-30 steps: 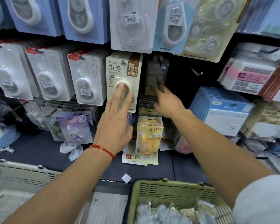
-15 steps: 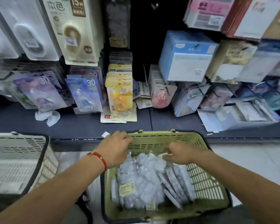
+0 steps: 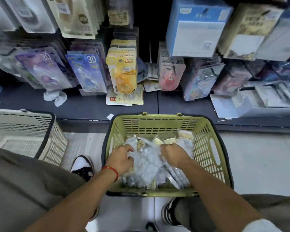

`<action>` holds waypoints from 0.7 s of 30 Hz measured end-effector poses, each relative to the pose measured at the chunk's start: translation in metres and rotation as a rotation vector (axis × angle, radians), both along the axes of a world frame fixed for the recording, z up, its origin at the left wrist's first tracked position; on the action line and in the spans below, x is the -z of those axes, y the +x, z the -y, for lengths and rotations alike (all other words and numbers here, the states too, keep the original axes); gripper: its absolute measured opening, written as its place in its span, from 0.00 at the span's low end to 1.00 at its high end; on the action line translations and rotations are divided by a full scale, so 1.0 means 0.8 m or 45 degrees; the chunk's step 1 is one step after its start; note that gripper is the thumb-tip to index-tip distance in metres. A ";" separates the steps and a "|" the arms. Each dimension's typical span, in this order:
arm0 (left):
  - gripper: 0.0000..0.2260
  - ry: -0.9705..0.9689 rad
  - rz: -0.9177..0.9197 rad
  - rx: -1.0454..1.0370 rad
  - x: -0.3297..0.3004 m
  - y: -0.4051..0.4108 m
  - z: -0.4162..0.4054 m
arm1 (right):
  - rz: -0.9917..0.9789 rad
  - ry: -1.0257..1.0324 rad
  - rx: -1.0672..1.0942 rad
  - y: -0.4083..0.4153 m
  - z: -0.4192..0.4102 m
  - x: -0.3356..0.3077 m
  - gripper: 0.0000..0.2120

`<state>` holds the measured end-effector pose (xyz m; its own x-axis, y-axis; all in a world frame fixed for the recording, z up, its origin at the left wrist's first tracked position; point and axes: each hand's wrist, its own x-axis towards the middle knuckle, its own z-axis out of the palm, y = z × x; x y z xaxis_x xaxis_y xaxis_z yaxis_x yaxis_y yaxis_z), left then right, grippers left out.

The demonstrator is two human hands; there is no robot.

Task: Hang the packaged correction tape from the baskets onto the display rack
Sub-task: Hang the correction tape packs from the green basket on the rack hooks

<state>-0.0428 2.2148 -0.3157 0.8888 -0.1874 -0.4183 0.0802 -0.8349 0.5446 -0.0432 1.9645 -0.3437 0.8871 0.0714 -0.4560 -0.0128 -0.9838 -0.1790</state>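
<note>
Both hands have come off the display rack (image 3: 151,47), where 1 second ago they were pressing a boxed pack onto its peg, and are now down inside the green basket (image 3: 206,131). Half a second ago they were only at its far rim; now they sit deep in the pile. That reads as 1 hanging finished and the next pick begun, with plenty of stock left to go.

The left hand (image 3: 120,159) has its fingers curled down into the clear packaged correction tape (image 3: 147,163), apparently gripping a pack just under its fingertips, though the tips are buried in plastic and the exact hold is hard to see. The right hand (image 3: 172,153) is likewise curled, knuckles up, closing on packs that lie directly beneath and just beyond its fingers. Between the 2 hands a heap of blister packs is bunched up.

The green basket holds a loose heap of these packs: transparent fronts, pale contents, a few beige card headers poking up just past the right fingertips toward the far wall. The heap covers the floor of the basket from beneath the wrists to beyond the knuckles.

To the left of the left hand, well apart, stands a white basket (image 3: 40,124); only bare mesh shows inside it.

Beyond both sets of fingers, the rack already carries purple, blue, yellow and pink packs hanging in rows.
</note>
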 end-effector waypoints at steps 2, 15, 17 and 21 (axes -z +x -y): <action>0.11 -0.135 -0.041 -0.169 -0.003 0.006 0.002 | 0.096 0.197 0.219 0.006 0.015 -0.016 0.11; 0.12 -1.033 -0.089 -1.023 -0.055 0.026 0.008 | 0.029 0.509 0.241 -0.020 -0.060 -0.034 0.17; 0.11 -0.940 0.040 -1.020 -0.061 0.032 -0.011 | -0.084 0.204 0.098 -0.028 -0.075 -0.018 0.28; 0.10 -0.939 0.045 -1.095 -0.064 0.033 -0.023 | -0.115 -0.199 -0.057 -0.032 -0.128 0.008 0.43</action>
<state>-0.0167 2.2335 -0.2641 0.8508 0.3012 -0.4307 0.4472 0.0154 0.8943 -0.0684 2.0667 -0.3499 0.8395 0.0317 -0.5425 0.0223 -0.9995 -0.0239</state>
